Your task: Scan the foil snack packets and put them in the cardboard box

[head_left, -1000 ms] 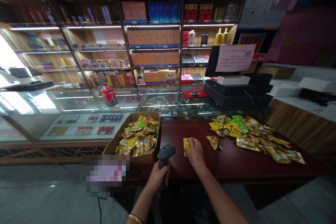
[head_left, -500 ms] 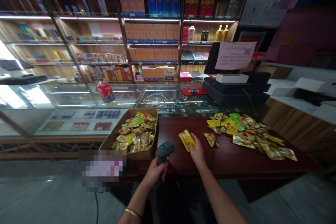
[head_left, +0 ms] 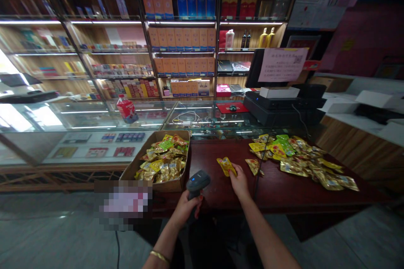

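Note:
My left hand (head_left: 187, 207) is wrapped round the handle of a dark barcode scanner (head_left: 198, 180), its head tilted toward the right and a small blue light on top. In my right hand (head_left: 240, 180) is a yellow snack packet (head_left: 225, 165), pinched at its near right end above the dark red table (head_left: 205, 151). Left of the scanner, a cardboard box (head_left: 187, 168) holds many gold, yellow and green packets. A loose pile of similar packets (head_left: 296, 164) lies on the right of the table. One gold packet (head_left: 252, 166) lies apart, just right of my right hand.
Behind the table runs a glass display counter (head_left: 151, 113) with a red-labelled bottle (head_left: 126, 109), a white cable (head_left: 186, 118) and a mouse (head_left: 232, 109) on it. A monitor with a paper sheet (head_left: 280, 65) stands back right. Stocked shelves (head_left: 183, 52) line the wall.
My right hand has shifted slightly right, and the yellow packet in it has turned and looks more foreshortened. The scanner in my left hand has barely moved.

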`<action>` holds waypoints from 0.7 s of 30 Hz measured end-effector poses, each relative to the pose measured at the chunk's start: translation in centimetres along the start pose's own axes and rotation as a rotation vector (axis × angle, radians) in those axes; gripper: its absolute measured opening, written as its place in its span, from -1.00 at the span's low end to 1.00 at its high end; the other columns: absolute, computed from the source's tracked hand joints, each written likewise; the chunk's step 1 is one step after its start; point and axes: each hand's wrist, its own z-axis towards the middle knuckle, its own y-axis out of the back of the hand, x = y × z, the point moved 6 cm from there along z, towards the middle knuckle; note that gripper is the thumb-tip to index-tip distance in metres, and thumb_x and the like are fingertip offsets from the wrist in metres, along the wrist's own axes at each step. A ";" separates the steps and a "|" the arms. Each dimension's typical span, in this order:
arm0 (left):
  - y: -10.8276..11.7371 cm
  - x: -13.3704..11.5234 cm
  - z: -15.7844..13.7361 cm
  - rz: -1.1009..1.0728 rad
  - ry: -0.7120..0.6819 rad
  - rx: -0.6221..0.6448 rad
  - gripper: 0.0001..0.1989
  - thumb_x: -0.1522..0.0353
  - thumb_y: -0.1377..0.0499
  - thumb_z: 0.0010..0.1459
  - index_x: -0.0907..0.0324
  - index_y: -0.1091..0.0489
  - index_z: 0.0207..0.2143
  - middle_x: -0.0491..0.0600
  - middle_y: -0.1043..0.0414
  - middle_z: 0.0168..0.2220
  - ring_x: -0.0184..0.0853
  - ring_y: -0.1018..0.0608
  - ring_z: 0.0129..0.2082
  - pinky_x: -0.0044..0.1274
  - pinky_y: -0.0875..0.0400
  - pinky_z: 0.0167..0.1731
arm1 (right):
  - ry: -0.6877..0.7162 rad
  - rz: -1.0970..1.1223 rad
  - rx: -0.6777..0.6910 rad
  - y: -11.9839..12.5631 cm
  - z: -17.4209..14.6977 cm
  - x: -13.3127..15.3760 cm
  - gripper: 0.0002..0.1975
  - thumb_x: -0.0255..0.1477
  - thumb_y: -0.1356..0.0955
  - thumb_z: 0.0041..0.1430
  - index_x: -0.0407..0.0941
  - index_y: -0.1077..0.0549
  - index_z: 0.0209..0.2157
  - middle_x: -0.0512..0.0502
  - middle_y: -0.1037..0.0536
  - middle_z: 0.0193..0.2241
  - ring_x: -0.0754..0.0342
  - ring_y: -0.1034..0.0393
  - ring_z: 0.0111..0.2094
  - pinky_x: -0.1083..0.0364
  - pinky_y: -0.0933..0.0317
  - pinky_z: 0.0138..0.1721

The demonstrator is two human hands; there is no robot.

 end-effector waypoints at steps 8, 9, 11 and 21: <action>0.0 0.2 0.0 -0.003 -0.019 0.010 -0.67 0.14 -0.32 -0.01 0.21 -0.37 -0.39 -0.21 -0.31 -0.73 -0.48 -0.30 -0.82 -0.64 -0.18 -0.76 | 0.017 -0.019 0.013 -0.1 -0.1 0.5 -0.67 -0.28 -0.29 0.13 -0.12 -0.53 -0.14 -0.25 -0.60 -0.17 -0.12 -0.51 -0.11 -0.09 -0.40 -0.03; 0.1 0.3 0.1 -0.003 -0.025 0.008 -0.67 0.13 -0.32 -0.01 0.20 -0.37 -0.40 -0.21 -0.30 -0.74 -0.48 -0.29 -0.82 -0.64 -0.18 -0.76 | 0.014 -0.020 0.013 -0.1 -0.1 0.5 -0.67 -0.28 -0.29 0.13 -0.12 -0.54 -0.15 -0.25 -0.60 -0.17 -0.12 -0.51 -0.11 -0.09 -0.40 -0.03; 0.2 0.5 0.3 -0.004 -0.036 0.005 -0.65 0.12 -0.32 -0.02 0.20 -0.36 -0.42 -0.21 -0.29 -0.76 -0.48 -0.28 -0.84 -0.63 -0.17 -0.77 | 0.011 -0.022 0.011 -0.1 -0.1 0.5 -0.67 -0.29 -0.28 0.12 -0.13 -0.54 -0.15 -0.26 -0.60 -0.16 -0.12 -0.51 -0.11 -0.09 -0.40 -0.03; 0.1 0.6 0.3 0.007 -0.051 0.006 -0.65 0.12 -0.32 0.00 0.21 -0.37 -0.46 -0.20 -0.29 -0.76 -0.48 -0.29 -0.84 -0.64 -0.17 -0.78 | 0.034 -0.012 -0.002 -0.1 -0.1 0.4 -0.67 -0.29 -0.30 0.09 -0.14 -0.56 -0.17 -0.27 -0.60 -0.17 -0.14 -0.51 -0.11 -0.11 -0.40 -0.02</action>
